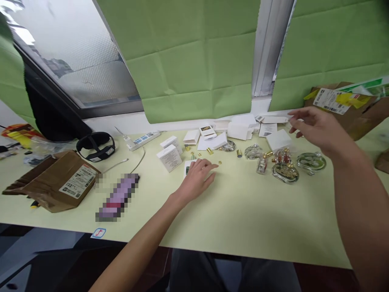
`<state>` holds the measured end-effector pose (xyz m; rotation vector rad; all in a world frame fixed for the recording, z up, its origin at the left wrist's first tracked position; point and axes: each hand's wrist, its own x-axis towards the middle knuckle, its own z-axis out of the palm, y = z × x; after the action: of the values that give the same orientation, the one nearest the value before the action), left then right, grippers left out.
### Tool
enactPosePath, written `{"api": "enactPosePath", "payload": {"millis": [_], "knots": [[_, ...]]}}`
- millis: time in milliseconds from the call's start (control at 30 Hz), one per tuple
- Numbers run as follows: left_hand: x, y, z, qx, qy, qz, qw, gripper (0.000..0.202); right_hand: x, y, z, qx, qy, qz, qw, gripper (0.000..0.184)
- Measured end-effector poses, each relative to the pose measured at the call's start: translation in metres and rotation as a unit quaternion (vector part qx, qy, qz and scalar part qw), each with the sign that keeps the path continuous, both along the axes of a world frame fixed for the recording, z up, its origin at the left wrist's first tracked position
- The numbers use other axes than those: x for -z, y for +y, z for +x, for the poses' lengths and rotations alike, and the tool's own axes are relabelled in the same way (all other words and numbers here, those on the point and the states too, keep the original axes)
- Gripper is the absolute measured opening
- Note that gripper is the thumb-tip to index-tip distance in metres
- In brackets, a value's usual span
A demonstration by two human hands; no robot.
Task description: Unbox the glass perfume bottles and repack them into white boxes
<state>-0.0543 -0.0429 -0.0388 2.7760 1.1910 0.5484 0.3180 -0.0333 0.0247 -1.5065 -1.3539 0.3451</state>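
My left hand (197, 180) rests low over the table, fingers loosely spread, thumb apart. Partly beneath it is a small white box or card (186, 166) with a dark green picture, mostly covered. A tiny gold cap (220, 162) lies just beyond its fingertips. My right hand (316, 127) is raised at the back right, fingers apart and slightly bent. Its fingertips are close to a flat white carton (275, 119); contact is hard to judge. Below it lie a white box (279, 141), clear glass perfume-like bottles (285, 173) and a round green-patterned one (311, 161).
Small white boxes (169, 158) stand left of centre, near a power strip (146, 139). A phone (118, 196), an open cardboard box (57, 182) and a black headset (95, 147) are at left. Another carton (349, 107) sits back right, beneath green curtains (200, 61).
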Motion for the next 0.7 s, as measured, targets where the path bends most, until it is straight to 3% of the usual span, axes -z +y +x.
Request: {"api": "enactPosePath", "payload": {"millis": [167,300,400,600,700], "knots": [[-0.005,0.039,0.066,0.015,0.027,-0.087,0.996,0.031,-0.019,0.017,-0.005,0.018,0.069,0.026,0.997,0.020],[0.010,0.062,0.117,-0.038,0.001,-0.122,0.992,0.051,-0.016,0.022,-0.012,0.014,0.045,-0.001,0.999,0.021],[0.021,0.074,0.144,-0.042,-0.034,-0.140,0.989,0.057,-0.012,0.023,-0.012,0.011,-0.003,-0.033,0.999,0.024],[0.037,0.089,0.169,-0.013,-0.052,-0.121,0.991,0.040,-0.013,0.028,-0.007,0.022,-0.043,-0.044,0.998,0.026],[0.034,0.095,0.165,-0.009,-0.061,-0.127,0.990,0.035,-0.014,0.029,-0.009,0.025,-0.053,-0.046,0.997,0.028]]}}
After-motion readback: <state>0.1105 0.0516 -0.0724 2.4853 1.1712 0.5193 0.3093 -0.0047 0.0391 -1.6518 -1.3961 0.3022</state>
